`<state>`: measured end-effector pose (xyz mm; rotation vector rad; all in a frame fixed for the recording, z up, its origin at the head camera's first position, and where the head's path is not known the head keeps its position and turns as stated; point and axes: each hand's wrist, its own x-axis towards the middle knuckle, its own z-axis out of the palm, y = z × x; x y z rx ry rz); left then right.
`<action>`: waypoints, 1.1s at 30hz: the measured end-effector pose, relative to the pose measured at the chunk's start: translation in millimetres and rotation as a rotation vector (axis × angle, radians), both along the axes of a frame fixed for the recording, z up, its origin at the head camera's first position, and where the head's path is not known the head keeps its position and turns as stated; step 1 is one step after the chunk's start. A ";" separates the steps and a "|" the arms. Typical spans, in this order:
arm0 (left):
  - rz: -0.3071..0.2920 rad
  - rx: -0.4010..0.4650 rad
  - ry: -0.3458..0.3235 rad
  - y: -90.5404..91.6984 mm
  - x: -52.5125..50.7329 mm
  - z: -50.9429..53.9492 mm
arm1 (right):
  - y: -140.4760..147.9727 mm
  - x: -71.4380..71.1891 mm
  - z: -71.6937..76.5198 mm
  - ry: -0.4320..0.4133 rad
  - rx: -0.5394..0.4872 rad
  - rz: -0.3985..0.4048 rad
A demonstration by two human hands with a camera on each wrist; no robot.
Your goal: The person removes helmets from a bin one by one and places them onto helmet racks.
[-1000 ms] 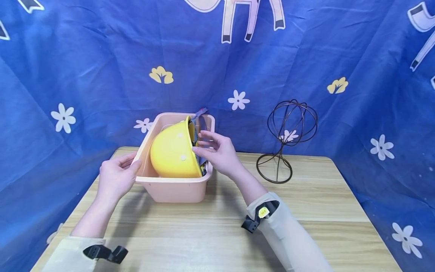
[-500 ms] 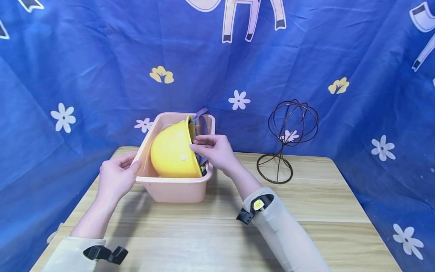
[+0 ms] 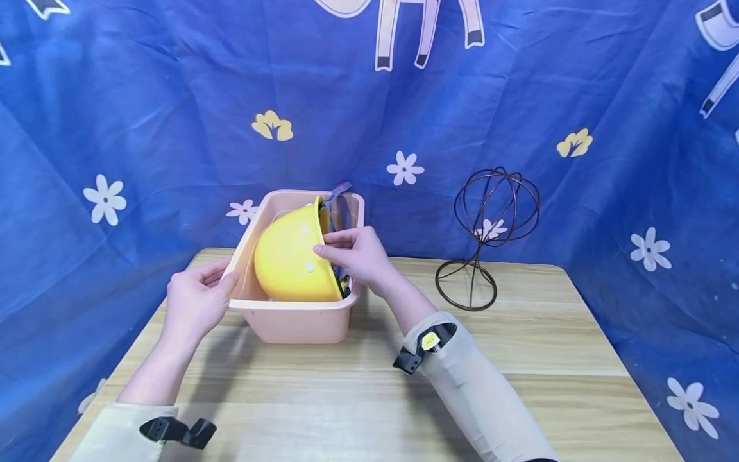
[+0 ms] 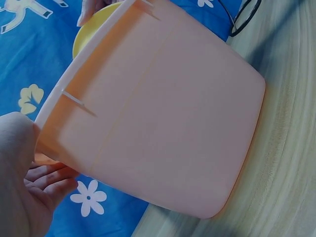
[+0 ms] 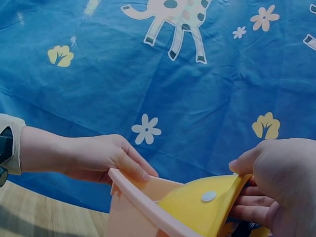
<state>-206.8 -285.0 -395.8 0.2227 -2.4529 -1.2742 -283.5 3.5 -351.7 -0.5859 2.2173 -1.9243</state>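
A yellow hard hat (image 3: 290,260) lies on its side in a pink plastic bin (image 3: 300,324), its opening facing right. My left hand (image 3: 196,301) grips the bin's left rim near the front corner, thumb on top and fingers beneath. In the left wrist view the bin's side wall (image 4: 163,113) fills the middle. My right hand (image 3: 360,258) pinches the hat's edge, the thumb on the outer shell and the fingers inside the opening. The right wrist view shows the same hold on the hat (image 5: 197,200). A bluish strap (image 3: 340,190) sticks up at the bin's back; the hat's inside is mostly hidden.
To the right, a dark wire stand (image 3: 476,256) with a globe-shaped top stands on the wooden table (image 3: 369,398). Behind and on both sides hangs a blue cloth (image 3: 346,109) printed with flowers and animals.
My right hand has moved slightly left onto the hat's edge, and its thumb and fingers have closed on it. The left hand, bin and hat look about the same.
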 end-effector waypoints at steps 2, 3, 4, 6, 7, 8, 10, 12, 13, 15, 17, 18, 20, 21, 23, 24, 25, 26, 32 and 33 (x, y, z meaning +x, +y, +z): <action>0.000 0.004 -0.003 0.2 -0.8 -0.1 | 0.3 -0.4 0.9 0.007 0.019 0.003; 0.000 0.007 -0.005 0.3 -1.0 -0.1 | 0.5 -0.5 1.3 0.007 0.025 0.007; 0.002 0.009 -0.007 0.0 -0.6 0.0 | 0.2 -0.2 1.6 0.005 0.030 0.012; 0.002 0.012 -0.010 -0.6 -0.2 0.1 | -0.4 0.3 2.6 -0.001 0.034 0.021; 0.001 0.013 -0.012 -0.8 -0.2 0.1 | -0.9 0.4 3.1 -0.001 0.033 0.025; 0.001 0.012 -0.012 -0.9 -0.3 0.0 | -1.5 0.6 3.6 0.002 0.032 0.027; 0.001 0.010 -0.012 -1.1 -0.4 -0.1 | -2.7 1.5 5.2 0.012 0.037 0.026; 0.000 0.011 -0.013 -1.1 -0.5 -0.1 | -4.2 2.2 7.1 0.021 0.046 0.022; 0.000 0.010 -0.014 -1.0 -0.6 0.0 | -4.7 2.6 8.2 0.029 0.056 0.019; -0.002 0.010 -0.014 -0.8 -0.7 0.0 | -5.6 3.1 10.5 0.031 0.076 0.008; -0.002 0.007 -0.016 -0.3 -0.8 0.1 | -5.9 2.7 12.6 0.023 0.092 -0.002; -0.002 0.006 -0.015 0.0 -1.0 0.1 | -5.8 2.2 13.6 0.016 0.096 -0.004; 0.000 0.007 -0.015 0.3 -1.1 0.4 | -5.2 0.3 15.4 -0.015 0.096 -0.001; -0.001 0.008 -0.015 0.5 -1.2 0.5 | -4.4 -1.0 16.2 -0.034 0.093 0.005; -0.001 0.009 -0.013 0.8 -1.2 0.7 | -2.3 -3.8 17.1 -0.083 0.078 0.028; -0.002 0.014 -0.012 0.8 -1.2 0.7 | -1.3 -5.2 17.4 -0.108 0.072 0.043; -0.002 0.016 -0.010 0.9 -1.1 0.7 | -0.3 -6.2 18.0 -0.132 0.069 0.058; -0.002 0.017 -0.008 0.8 -1.0 0.6 | 0.5 -7.3 18.3 -0.148 0.067 0.074; 0.004 0.025 -0.010 0.9 -0.3 -0.1 | 0.2 -10.2 19.6 -0.142 0.079 0.118; 0.003 0.028 -0.011 1.2 -0.4 0.0 | -0.1 -10.6 19.7 -0.138 0.078 0.117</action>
